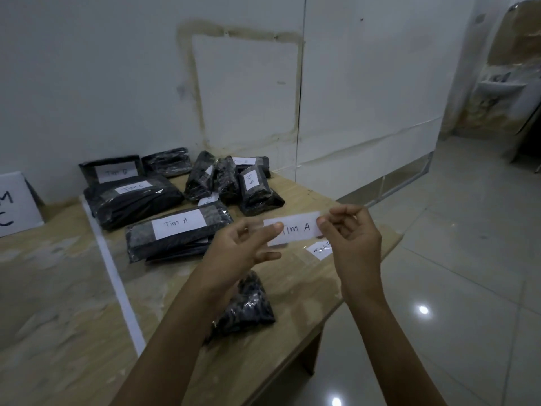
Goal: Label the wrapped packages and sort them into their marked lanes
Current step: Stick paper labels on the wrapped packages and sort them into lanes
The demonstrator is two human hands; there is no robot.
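Glossy plastic-wrapped packages [137, 197], matt paper label [295, 228], worn wooden table [58, 288].

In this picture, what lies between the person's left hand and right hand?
In the head view, a white paper label reading "Tim A" spans the gap. The left hand pinches one end and the right hand pinches the other.

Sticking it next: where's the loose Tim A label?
Head view, centre: the label is pinched between left hand and right hand, right of the Tim A package.
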